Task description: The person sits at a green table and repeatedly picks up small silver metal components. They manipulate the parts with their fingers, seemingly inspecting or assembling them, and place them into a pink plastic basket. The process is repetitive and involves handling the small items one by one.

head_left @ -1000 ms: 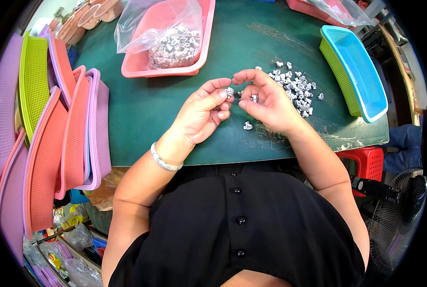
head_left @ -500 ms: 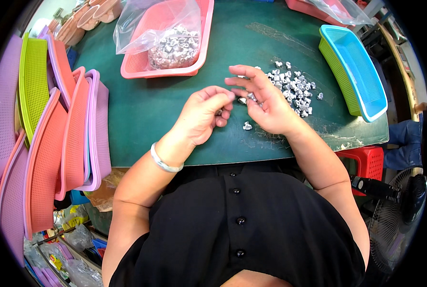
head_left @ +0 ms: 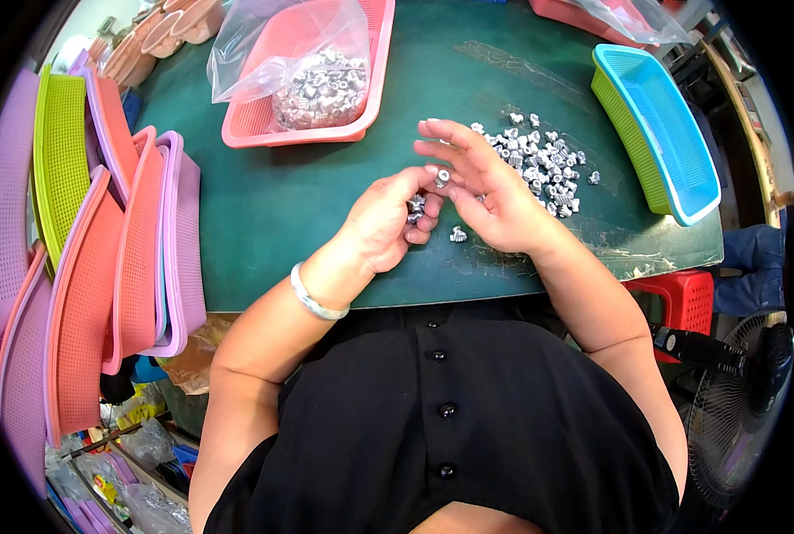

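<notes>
My left hand point(head_left: 383, 218) is closed round a few small silver metal fittings point(head_left: 416, 210), which show between its curled fingers. At its thumb and fingertip, one ring-ended metal fitting point(head_left: 442, 179) is pinched. Close beside it, my right hand point(head_left: 495, 191) has its fingers spread and its thumb apart, its palm turned toward the left hand. Behind the right hand lies a loose pile of the same fittings point(head_left: 552, 169) on the green table point(head_left: 326, 200). A single fitting point(head_left: 458, 234) rests apart, below the gap between my hands.
A pink basket point(head_left: 237, 133) at the far left holds an open clear bag point(head_left: 326, 98) of fittings. At the right stands a blue and green basket point(head_left: 659, 133). Stacked coloured baskets point(head_left: 183, 249) crowd the left edge. A red stool point(head_left: 686, 307) and a fan point(head_left: 744, 383) are at right.
My left hand has shifted slightly and opened a little, so the fittings in it show more. The fitting that was by my right hand's fingers is now at the left fingertips.
</notes>
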The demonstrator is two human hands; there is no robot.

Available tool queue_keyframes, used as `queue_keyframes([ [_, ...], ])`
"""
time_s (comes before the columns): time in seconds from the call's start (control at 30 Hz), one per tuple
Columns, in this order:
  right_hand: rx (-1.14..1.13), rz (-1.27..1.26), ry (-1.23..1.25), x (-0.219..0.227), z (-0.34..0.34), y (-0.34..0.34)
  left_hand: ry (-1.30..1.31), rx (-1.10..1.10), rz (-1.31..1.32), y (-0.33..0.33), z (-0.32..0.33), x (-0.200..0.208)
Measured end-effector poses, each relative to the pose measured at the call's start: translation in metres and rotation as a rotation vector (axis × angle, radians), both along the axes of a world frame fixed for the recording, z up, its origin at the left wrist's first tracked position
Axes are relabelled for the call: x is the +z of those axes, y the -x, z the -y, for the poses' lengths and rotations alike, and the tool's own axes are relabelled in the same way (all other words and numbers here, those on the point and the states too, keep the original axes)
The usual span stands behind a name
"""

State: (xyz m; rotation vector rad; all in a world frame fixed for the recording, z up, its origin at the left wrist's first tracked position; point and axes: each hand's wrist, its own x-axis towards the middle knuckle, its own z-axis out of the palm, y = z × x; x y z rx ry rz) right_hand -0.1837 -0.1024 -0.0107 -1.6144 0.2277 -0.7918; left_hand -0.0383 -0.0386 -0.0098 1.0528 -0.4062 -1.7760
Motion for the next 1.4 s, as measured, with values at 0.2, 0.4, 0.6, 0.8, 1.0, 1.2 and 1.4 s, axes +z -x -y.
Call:
queue_keyframes([
  [0.2,-0.087,-0.042,0.025,0.000,0.004,0.000,-0.053,0.044,-0.117,-0.005,-0.002,0.002],
  [0.4,-0.127,-0.103,0.112,0.000,0.007,0.003,-0.043,0.044,-0.032,-0.002,-0.004,0.001],
  [0.6,-0.117,-0.129,-0.071,0.002,0.008,0.003,-0.012,0.046,-0.025,-0.001,-0.007,0.002],
  [0.8,-0.127,-0.168,-0.163,0.005,0.011,0.004,0.013,0.029,0.004,0.000,-0.008,0.006],
  [1.0,-0.107,-0.199,-0.200,0.006,0.012,0.005,0.006,0.020,0.009,0.000,-0.009,0.006],
  [1.2,-0.051,-0.140,-0.156,0.005,0.012,0.005,0.012,0.067,0.096,0.004,-0.007,0.005],
  [1.4,0.020,-0.070,-0.173,0.001,0.010,0.005,0.027,0.084,0.029,0.002,-0.007,0.008],
])
